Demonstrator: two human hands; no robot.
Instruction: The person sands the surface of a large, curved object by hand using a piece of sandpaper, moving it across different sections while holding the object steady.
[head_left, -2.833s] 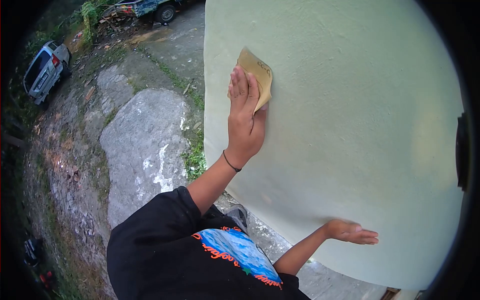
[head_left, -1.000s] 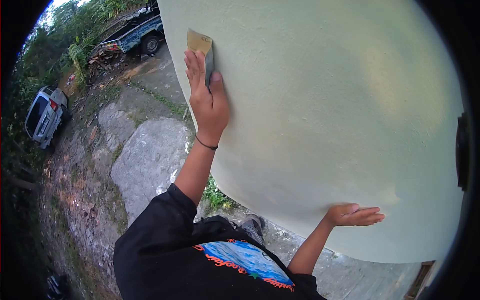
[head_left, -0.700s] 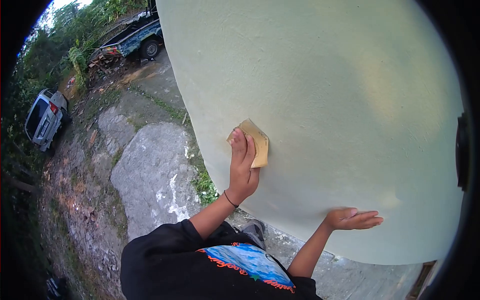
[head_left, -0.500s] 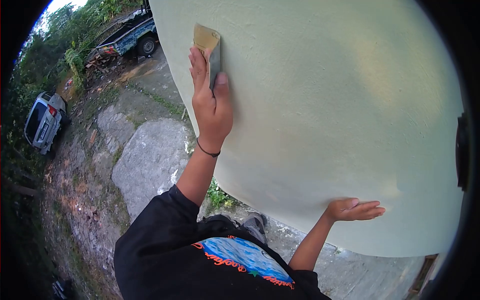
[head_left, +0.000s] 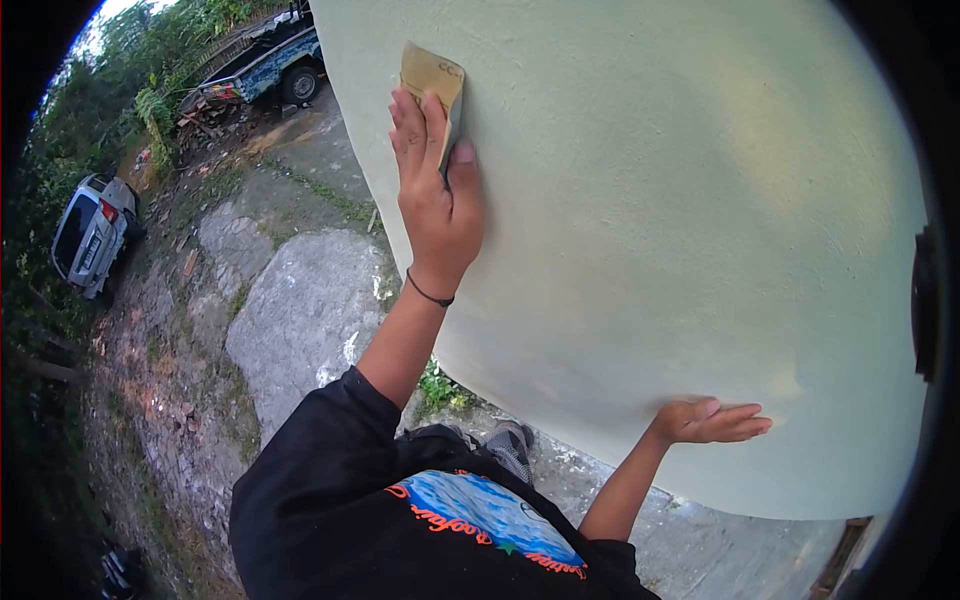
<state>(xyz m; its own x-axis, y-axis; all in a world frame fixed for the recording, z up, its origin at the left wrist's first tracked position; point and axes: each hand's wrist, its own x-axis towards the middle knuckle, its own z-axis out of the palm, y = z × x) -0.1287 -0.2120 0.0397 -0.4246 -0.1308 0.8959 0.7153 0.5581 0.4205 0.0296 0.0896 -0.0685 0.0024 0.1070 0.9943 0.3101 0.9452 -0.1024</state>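
Note:
A folded sheet of sandpaper (head_left: 430,72), tan-backed with dark print near its top edge, lies against the pale green wall (head_left: 620,230). My left hand (head_left: 437,205) grips it, fingers laid over the tan face and thumb at its right side. A dark band circles that wrist. Lower on the wall, at the right, my right hand (head_left: 708,421) rests with its fingers stretched out to the right, holding nothing. Faint lighter and yellowish patches show on the wall's surface.
Left of the wall's edge lies rough ground with a concrete slab (head_left: 300,295). A silver car (head_left: 92,235) and a blue pickup truck (head_left: 275,70) stand farther back. Green weeds (head_left: 440,388) grow at the wall's foot, near my shoes (head_left: 510,440).
My left hand and the sandpaper have shifted slightly to the right along the wall, and more of the tan face shows. My right hand has stayed in place.

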